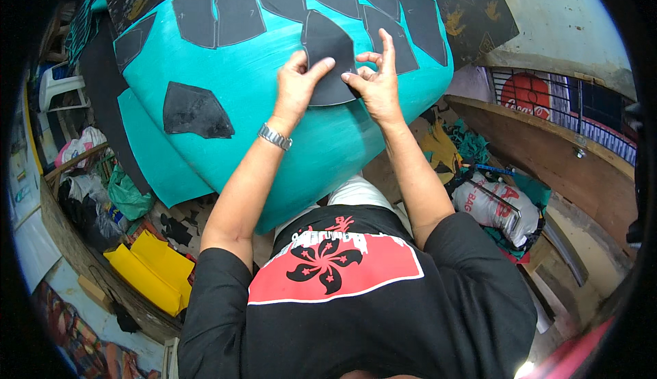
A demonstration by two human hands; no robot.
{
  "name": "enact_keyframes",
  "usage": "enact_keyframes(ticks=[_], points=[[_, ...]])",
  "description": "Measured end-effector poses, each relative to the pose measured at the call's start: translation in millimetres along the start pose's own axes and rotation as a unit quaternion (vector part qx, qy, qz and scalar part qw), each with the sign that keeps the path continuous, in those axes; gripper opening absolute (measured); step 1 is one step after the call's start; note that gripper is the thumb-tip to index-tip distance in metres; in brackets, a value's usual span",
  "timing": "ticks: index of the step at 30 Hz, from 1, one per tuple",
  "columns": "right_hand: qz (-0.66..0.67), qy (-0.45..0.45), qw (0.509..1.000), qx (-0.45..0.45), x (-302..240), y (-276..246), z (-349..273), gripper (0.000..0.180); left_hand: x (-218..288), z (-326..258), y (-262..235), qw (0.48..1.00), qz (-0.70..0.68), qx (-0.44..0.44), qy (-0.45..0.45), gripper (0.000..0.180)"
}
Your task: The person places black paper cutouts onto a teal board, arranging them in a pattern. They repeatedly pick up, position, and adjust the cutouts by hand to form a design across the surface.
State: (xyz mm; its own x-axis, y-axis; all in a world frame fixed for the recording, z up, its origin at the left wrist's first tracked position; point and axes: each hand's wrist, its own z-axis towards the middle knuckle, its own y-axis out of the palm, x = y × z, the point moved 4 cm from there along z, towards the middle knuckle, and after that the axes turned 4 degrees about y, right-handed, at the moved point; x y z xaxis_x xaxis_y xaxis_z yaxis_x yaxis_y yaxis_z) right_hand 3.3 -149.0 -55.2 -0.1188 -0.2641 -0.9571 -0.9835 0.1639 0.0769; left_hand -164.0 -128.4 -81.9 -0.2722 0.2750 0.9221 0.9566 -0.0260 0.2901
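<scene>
Both my hands hold a black cut panel [327,43] with a pale outline, its upper end pointed, above a teal sheet [274,173]. My left hand [298,86], with a metal watch at the wrist, grips the panel's left side, thumb on top and fingers behind. At the lower right edge, my right hand [378,86] pinches it between thumb and a fingertip, other fingers raised. Several similar black panels lie in rows across the sheet's far part, among them a wide panel [236,13]. A darker, irregular black piece [197,110] rests alone left of my hands.
Teal sheeting hangs over the near edge toward my lap. Yellow folded sheets [154,269] and plastic bags [129,194] lie low at left, near a white plastic chair [61,90]. At right are a stuffed white bag [496,204], fabric scraps [467,143] and a wooden ledge [540,153].
</scene>
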Motion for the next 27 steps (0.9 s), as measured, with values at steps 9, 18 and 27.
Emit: enact_keyframes(ticks=[9, 18, 27], points=[[-0.120, -0.058, 0.990, 0.050, -5.1, -22.6, 28.8, 0.102, 10.2, 74.0, -10.2, 0.939, 0.315, 0.095, 0.101, 0.043], [-0.187, -0.121, 0.971, 0.087, 2.3, -28.1, 46.8, 0.094, 13.3, 79.0, -0.4, 0.906, 0.369, 0.182, 0.095, 0.065], [-0.236, -0.147, 0.956, 0.092, 9.0, -25.4, 53.4, 0.091, 13.8, 81.1, -2.5, 0.902, 0.375, 0.193, 0.096, 0.065]])
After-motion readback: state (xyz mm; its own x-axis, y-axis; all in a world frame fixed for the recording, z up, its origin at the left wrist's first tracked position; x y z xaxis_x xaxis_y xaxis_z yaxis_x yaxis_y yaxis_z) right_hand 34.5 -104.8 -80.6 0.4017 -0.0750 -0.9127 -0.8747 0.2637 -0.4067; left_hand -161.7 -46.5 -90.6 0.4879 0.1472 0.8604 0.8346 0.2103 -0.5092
